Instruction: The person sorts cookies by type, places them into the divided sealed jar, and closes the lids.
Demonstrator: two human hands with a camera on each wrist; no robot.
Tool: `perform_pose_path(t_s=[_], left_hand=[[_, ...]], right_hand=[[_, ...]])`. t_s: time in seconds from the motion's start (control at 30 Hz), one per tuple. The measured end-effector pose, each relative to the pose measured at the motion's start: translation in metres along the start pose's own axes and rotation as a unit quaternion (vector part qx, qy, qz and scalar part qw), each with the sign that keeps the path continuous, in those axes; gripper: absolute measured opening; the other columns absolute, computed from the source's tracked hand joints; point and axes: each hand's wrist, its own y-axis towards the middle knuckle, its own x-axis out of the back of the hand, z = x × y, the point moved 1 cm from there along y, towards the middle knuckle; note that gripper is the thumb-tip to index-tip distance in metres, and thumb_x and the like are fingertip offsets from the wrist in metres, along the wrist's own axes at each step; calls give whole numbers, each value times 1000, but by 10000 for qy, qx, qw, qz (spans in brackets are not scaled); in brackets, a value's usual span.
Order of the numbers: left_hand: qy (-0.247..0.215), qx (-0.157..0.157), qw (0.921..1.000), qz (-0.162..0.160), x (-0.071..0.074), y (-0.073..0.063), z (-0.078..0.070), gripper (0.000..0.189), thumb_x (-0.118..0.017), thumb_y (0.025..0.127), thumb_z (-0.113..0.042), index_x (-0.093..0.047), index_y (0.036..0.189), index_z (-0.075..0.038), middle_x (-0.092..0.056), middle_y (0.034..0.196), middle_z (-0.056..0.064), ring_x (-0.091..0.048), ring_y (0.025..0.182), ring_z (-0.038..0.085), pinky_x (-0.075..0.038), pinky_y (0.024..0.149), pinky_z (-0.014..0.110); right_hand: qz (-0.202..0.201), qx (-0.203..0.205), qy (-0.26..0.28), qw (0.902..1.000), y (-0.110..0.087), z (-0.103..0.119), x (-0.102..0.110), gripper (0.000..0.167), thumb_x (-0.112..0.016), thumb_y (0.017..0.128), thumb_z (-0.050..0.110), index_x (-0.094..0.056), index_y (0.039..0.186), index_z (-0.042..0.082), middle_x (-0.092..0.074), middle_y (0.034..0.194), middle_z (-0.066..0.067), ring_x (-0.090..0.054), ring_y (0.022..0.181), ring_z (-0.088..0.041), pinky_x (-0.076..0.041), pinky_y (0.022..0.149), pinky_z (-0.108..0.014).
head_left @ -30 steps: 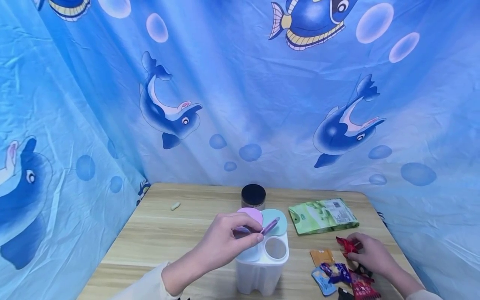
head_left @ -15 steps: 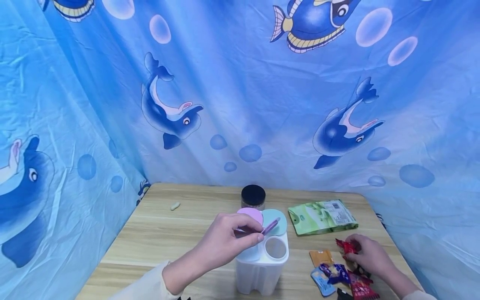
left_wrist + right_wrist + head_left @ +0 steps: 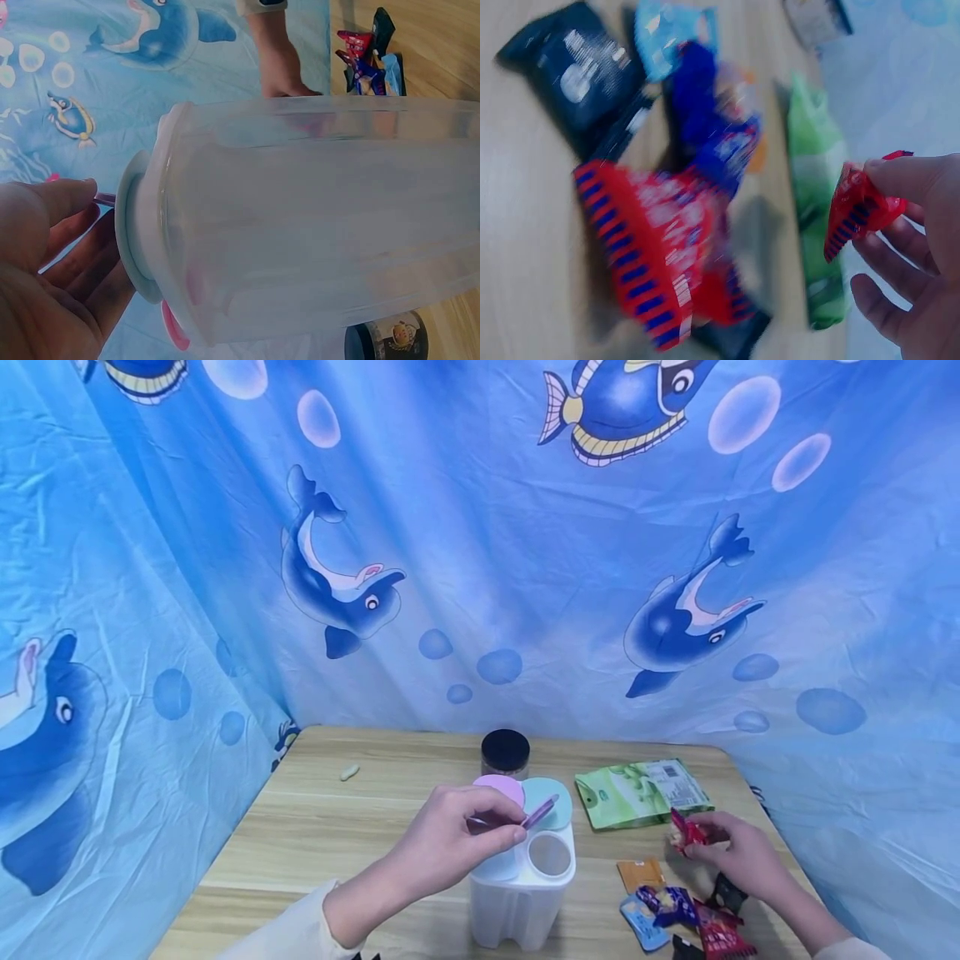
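In the head view my left hand (image 3: 450,839) pinches a thin purple lid (image 3: 542,812), seen nearly edge-on, above a white storage container (image 3: 517,914). The container's top has an uncovered round opening (image 3: 550,855) at the near right, with a mint lid (image 3: 551,800) and a pink lid (image 3: 504,788) behind. On the right, my right hand (image 3: 738,852) pinches a small red wrapped snack (image 3: 686,833) by its wrapper. The right wrist view shows that red snack (image 3: 855,202) between thumb and fingers, apart from the pile of packets.
Below the right hand lie a red packet (image 3: 722,933), a purple packet (image 3: 667,906), a light blue packet (image 3: 643,923), an orange packet (image 3: 640,874) and black ones (image 3: 726,893). A green bag (image 3: 637,795), a black-lidded jar (image 3: 505,749) and a small beige piece (image 3: 350,772) lie farther back.
My right hand has lifted the red snack up and away from the pile, uncovering a black packet. My left hand stays in place with the purple lid.
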Motion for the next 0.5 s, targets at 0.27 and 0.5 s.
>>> perform_pose_path(t_s=[0.27,0.5], left_hand=[[-25,0,10000,-1,2,0,0,8,-80,90,-15,-79,98,-16,-77,91,-4,-71,86,5,-62,77,24],[-66,29,10000,-10,1,1,0,8,-79,91,-16,-79,99,-14,-78,92,-1,-72,87,7,-62,77,23]], right_hand=[[-328,491,564,9967,-4,50,13,48,-82,88,28,-65,128,8,-72,114,-8,-69,94,-12,-58,72,-25],[-142,1341,1433,9804,-14,103,23,45,-79,90,15,-62,132,5,-72,111,-9,-69,92,-8,-60,72,-28]])
